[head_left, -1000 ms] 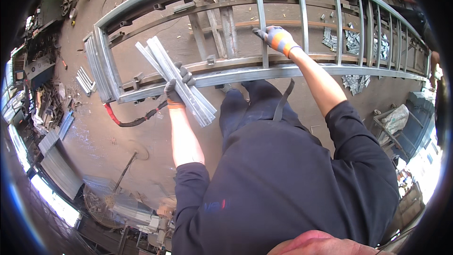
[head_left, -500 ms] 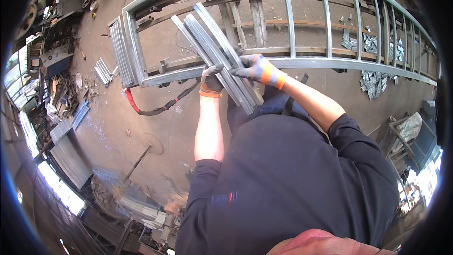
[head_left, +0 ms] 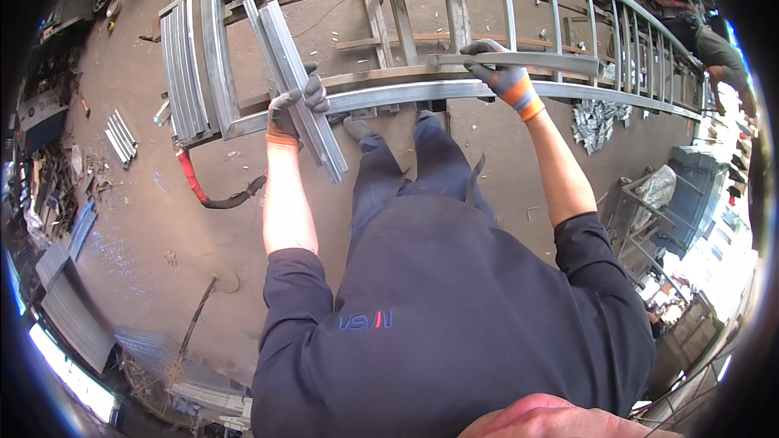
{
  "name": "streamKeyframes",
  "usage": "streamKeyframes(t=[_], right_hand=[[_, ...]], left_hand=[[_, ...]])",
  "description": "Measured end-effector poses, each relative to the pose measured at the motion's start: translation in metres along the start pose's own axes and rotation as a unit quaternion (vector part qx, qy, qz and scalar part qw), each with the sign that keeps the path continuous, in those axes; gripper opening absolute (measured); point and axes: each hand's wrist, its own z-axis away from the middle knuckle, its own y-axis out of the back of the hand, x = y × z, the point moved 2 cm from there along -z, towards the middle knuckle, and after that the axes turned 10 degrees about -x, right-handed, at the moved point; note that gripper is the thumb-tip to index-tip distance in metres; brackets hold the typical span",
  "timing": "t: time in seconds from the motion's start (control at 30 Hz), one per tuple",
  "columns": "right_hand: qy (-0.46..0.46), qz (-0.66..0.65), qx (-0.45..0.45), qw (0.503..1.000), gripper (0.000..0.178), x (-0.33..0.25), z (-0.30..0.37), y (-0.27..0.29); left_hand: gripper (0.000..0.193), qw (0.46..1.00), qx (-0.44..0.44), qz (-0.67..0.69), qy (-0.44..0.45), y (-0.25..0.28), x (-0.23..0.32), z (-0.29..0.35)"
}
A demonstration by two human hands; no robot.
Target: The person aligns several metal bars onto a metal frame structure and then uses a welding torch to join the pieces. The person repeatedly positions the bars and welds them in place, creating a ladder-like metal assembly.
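My left hand [head_left: 294,105], in a grey glove with an orange cuff, grips a bundle of short grey metal bars [head_left: 290,81] that slants across the left end of a long curved metal frame [head_left: 406,97]. My right hand [head_left: 503,75], gloved the same way, holds a single grey metal bar [head_left: 527,59] level over the frame, between its rails and across its thin upright bars.
A stack of metal bars [head_left: 180,65] leans at the frame's left end. A red and black hose [head_left: 207,191] lies on the dusty floor. Loose short bars [head_left: 122,136] lie farther left, metal offcuts [head_left: 596,118] on the right. Racks [head_left: 649,211] stand at right.
My right hand left the bundle and now holds one bar out to the right over the frame. My left hand keeps the bundle.
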Motion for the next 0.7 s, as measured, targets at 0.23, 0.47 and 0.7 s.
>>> streamKeyframes(t=[0.23, 0.47, 0.7], right_hand=[[-0.014, 0.082, -0.004, 0.997, 0.023, -0.007, 0.015, -0.019], [0.002, 0.12, 0.011, 0.993, 0.023, -0.003, -0.003, -0.014], [0.041, 0.238, -0.048, 0.969, 0.025, -0.007, -0.008, -0.012]], left_hand=[[0.075, 0.998, -0.042, 0.035, 0.001, 0.016, 0.009, 0.001], [0.074, 0.997, -0.046, 0.054, 0.02, 0.019, 0.009, 0.001], [0.076, 0.999, -0.032, 0.021, 0.022, 0.023, 0.01, 0.0]])
